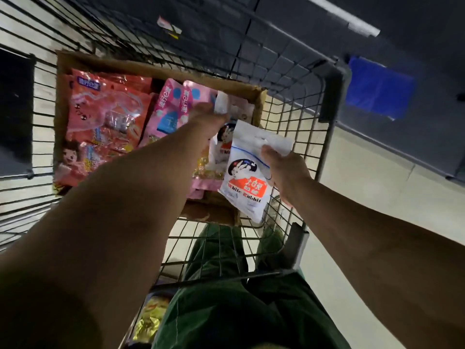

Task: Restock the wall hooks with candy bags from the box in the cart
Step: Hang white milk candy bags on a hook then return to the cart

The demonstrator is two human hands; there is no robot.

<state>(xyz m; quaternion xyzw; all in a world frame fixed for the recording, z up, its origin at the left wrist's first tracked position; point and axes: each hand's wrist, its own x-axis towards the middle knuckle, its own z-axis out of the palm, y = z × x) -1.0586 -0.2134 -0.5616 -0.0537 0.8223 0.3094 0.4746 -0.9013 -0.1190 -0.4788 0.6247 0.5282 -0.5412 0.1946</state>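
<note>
cart: wire shopping cart [297, 127] fills the middle and left of the frame, seen from above; its right rim runs down the centre right.
box: open cardboard box [161, 71] sits inside the cart, upper centre-left, flaps up.
box contents: large pink-orange candy bags [105, 117] lie at the box's left; two pink bags with blue marks [173, 107] stand just right of them; another white bag [221, 147] shows partly behind the left hand.
left hand: left hand [208, 117] reaches into the box at frame centre; fingertips pinch the top edge of a small white packet [222, 103]. motion blur; exact finger spread cannot be told.
right hand: right hand [284, 170] right of centre, thumb and fingers pinching the upper right edge of the white rabbit candy bag [246, 177].
held bag: white, red label, rabbit print; hangs tilted over the box's lower right corner and the cart rim, above the other bags.
below: green trousers [239, 311] visible through the cart mesh, bottom centre.
background: pale floor [377, 192] at right; dark shelving with a blue tag [380, 86] upper right.
</note>
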